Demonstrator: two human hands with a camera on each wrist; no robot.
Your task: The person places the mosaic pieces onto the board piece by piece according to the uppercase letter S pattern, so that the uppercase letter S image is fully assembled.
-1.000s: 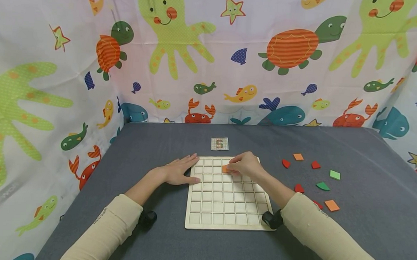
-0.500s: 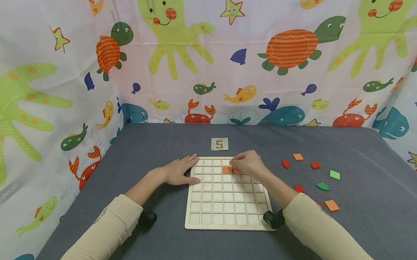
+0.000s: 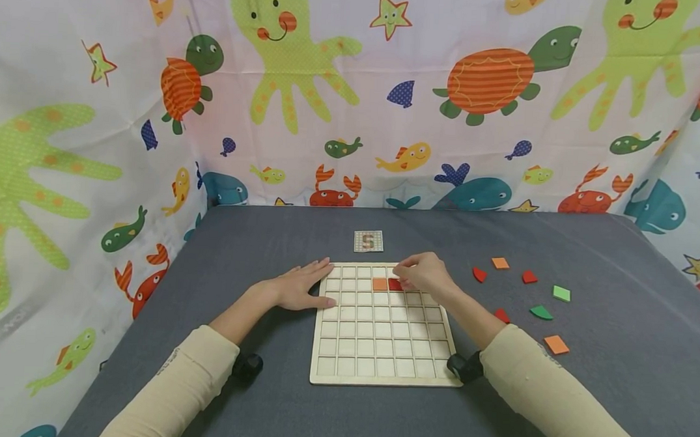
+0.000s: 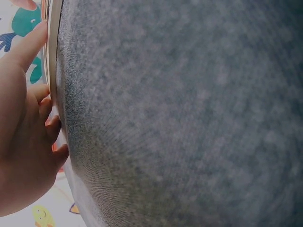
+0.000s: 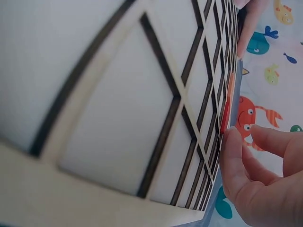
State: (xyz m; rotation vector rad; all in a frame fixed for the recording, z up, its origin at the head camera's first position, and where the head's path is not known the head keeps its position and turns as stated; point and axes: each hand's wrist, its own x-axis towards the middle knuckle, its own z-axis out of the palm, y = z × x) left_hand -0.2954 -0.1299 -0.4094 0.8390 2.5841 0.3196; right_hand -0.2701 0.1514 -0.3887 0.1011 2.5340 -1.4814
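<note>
Along the left edge of the wooden grid board (image 3: pixel 363 330), my left hand (image 3: pixel 296 288) rests with its fingers spread out; the left wrist view shows those fingers (image 4: pixel 35 42) at the board's rim. An orange square tile (image 3: pixel 379 284) lies in a cell of the second row. Right beside it lies a red tile (image 3: pixel 394 284), partly covered by the fingertips of my right hand (image 3: pixel 425 275). From the right wrist side, one fingertip (image 5: pixel 232 135) meets the end of the red tile (image 5: pixel 225 116), while another tip stands apart from it.
A small card (image 3: pixel 368 241) with a gridded figure lies behind the board. Loose pieces are scattered to the right: orange squares (image 3: pixel 556 345), red rounded pieces (image 3: pixel 529 276), a light green square (image 3: pixel 561 293) and a green quarter-round (image 3: pixel 541 312). A sea-animal curtain (image 3: pixel 355 101) hangs behind the table.
My right hand has shifted slightly right, off the orange tile, and the red tile beside it has come into view. The left hand has stayed put.
</note>
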